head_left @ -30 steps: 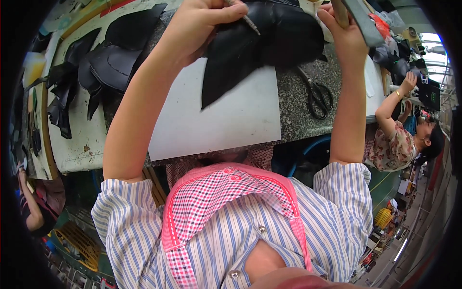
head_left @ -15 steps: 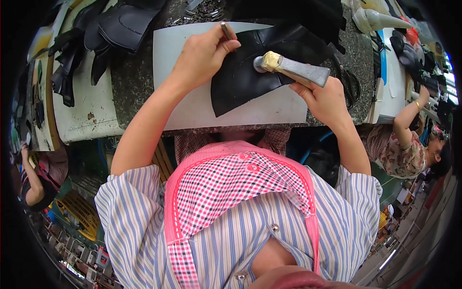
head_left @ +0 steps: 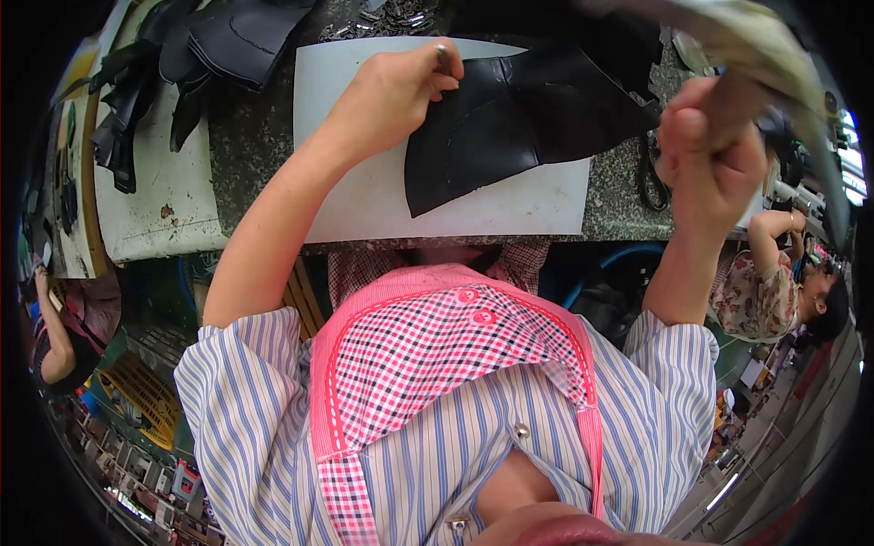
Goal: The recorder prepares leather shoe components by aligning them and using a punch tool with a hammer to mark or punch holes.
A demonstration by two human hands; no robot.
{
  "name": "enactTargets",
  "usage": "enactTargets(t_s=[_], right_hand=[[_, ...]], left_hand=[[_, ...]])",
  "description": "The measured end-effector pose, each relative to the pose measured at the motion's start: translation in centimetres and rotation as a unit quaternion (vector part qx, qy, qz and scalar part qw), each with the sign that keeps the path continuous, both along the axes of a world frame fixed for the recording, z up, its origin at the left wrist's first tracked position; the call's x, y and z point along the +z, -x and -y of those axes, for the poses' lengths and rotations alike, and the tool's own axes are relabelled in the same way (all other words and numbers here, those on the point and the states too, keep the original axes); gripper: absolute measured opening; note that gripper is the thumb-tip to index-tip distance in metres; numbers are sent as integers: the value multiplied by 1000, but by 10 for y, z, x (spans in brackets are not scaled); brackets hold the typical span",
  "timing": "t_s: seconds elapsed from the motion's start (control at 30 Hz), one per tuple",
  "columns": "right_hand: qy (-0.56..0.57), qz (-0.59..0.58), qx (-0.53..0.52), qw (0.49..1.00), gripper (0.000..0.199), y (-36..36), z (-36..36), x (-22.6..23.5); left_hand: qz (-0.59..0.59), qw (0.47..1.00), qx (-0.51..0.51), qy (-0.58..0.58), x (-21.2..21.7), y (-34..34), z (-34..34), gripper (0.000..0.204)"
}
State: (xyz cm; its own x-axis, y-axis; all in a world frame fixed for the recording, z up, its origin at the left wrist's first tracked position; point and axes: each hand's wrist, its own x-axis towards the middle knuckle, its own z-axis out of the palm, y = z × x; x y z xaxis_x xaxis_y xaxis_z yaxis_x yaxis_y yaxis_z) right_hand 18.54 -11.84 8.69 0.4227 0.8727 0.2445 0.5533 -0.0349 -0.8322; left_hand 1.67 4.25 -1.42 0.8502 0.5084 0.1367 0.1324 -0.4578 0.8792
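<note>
My left hand (head_left: 396, 96) is closed around a short metal punch (head_left: 443, 58), seen nearly end-on, at the upper left edge of a black leather piece (head_left: 478, 136). The punch's lower end is hidden. The leather lies flat, with a seam running across it and a faint stitched or dotted curve. Beneath it is a white board (head_left: 360, 205). Off to the right, my right hand (head_left: 715, 155) grips a hammer (head_left: 760, 41) raised well above the bench; its head is blurred and large near the upper right rim.
The speckled stone bench top (head_left: 250, 136) carries a heap of small metal parts (head_left: 391, 18) at the back. Stacked black leather pieces (head_left: 246, 45) lie at the left. A co-worker (head_left: 760, 291) sits at the right; another person's arm (head_left: 55, 332) shows far left. A yellow crate (head_left: 141, 396) stands low left.
My right hand has swung the hammer up and to the right, away from the leather. My left hand with the punch has shifted slightly right.
</note>
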Motion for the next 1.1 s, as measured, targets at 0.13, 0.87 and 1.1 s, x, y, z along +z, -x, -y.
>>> enactTargets(t_s=[0.13,0.87,1.1], right_hand=[[124,180,110,970,15,5,-33,0],[101,353,-113,923,30,-102,-59,-25],[98,244,-194,945,44,-125,-49,-68]], left_hand=[[-78,969,-41,-232,-3,0,-2,4],[57,980,-53,-183,-15,-28,3,14],[31,992,54,113,54,6,-63,12]])
